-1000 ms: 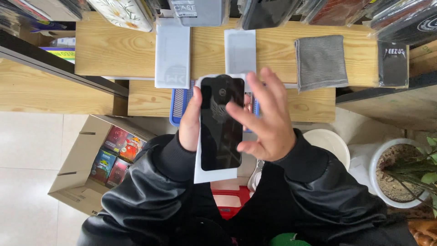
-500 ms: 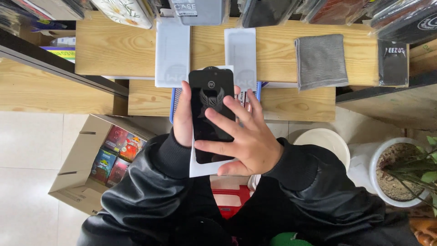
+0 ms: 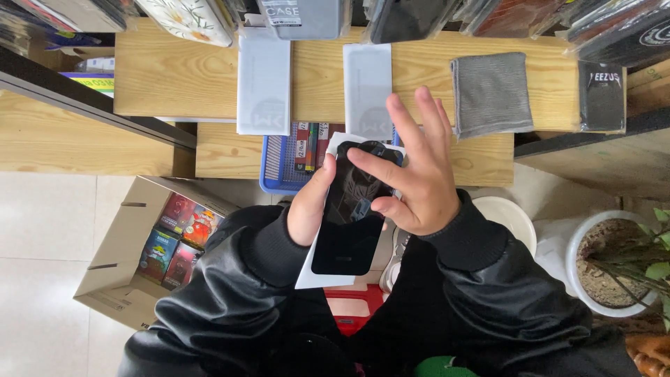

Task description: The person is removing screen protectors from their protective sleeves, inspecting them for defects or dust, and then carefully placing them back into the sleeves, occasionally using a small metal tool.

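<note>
My left hand (image 3: 310,209) grips the left edge of a black phone (image 3: 350,225) that lies on a white sheet (image 3: 312,274), both held up in front of me over my lap. My right hand (image 3: 413,173) is spread flat, with its index finger and thumb pressing on the phone's upper right corner. The screen is dark and glossy, with faint reflections. Both arms wear black leather sleeves.
A wooden counter (image 3: 174,77) holds two white packets (image 3: 264,80) (image 3: 368,77) and a folded grey cloth (image 3: 491,92). A blue basket (image 3: 280,164) sits below. A cardboard box of colourful packs (image 3: 150,244) stands on the floor left, a white plant pot (image 3: 614,265) right.
My right hand has slid from the middle of the screen up towards its top right corner, fingers spreading. The phone has tilted slightly and its lower half is now uncovered.
</note>
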